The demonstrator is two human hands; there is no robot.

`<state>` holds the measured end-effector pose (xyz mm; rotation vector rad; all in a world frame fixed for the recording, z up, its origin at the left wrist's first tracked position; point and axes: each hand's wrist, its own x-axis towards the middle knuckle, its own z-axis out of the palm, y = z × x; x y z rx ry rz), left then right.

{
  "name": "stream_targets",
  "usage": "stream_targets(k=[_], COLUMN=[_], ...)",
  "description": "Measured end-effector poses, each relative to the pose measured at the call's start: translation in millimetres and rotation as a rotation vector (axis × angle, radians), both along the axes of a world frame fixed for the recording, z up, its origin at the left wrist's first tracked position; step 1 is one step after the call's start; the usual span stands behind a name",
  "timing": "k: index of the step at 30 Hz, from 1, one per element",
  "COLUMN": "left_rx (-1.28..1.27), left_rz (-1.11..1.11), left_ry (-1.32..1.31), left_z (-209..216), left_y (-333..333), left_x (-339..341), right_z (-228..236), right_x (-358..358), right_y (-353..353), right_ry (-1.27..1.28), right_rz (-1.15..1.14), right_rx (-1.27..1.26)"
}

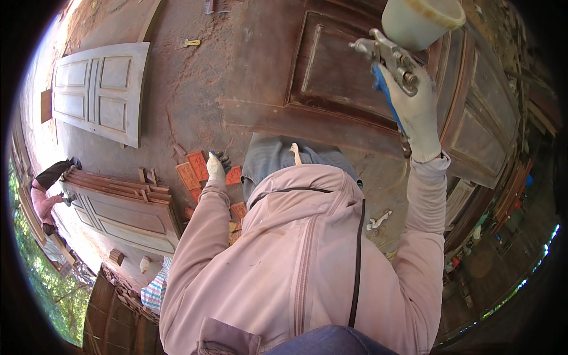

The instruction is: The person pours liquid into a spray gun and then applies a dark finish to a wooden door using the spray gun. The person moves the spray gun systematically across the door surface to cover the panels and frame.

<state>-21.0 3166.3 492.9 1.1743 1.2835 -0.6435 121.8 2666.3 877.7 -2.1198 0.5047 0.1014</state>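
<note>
Clearly, right grip (pixel 419 112) wrapped round spray gun (pixel 395 59), left grip (pixel 216 168) near red blocks (pixel 188 176), openness unclear.

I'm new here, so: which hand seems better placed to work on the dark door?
Likely the right hand: it holds the spray gun over the door; the left hand hangs near red blocks.

The upper edge cuts off the pale cup (pixel 414 26) and the brown door (pixel 340 65). The right hand (pixel 421 115) hides most of the spray gun (pixel 395 59) handle. Whether the left hand (pixel 216 168) touches the red blocks (pixel 197 167), or what the distant person (pixel 46 198) handles, is unclear.
</note>
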Motion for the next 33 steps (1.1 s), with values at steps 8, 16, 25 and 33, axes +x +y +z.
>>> stream_targets(k=[8,16,25,33], left_rx=[0.051,0.262,0.774,0.731], left_rz=[0.167,0.134,-0.713,-0.757], left_ry=[-0.012,-0.401,-0.215,-0.193], left_z=[12.3,22.6,76.3,82.9], left_y=[-27.1,-91.9,-150.8,-155.1], left_x=[13.7,130.1,182.2,182.3], right_z=[34.0,16.6,-12.6,6.6], right_x=[-52.3,-24.9,39.3,-4.1], right_y=[19.1,25.7,23.7,84.8], right_ry=[0.154,0.024,-0.36,-0.139], right_rz=[0.164,0.19,0.181,0.182], right_rx=[0.101,0.016,-0.554,-0.542])
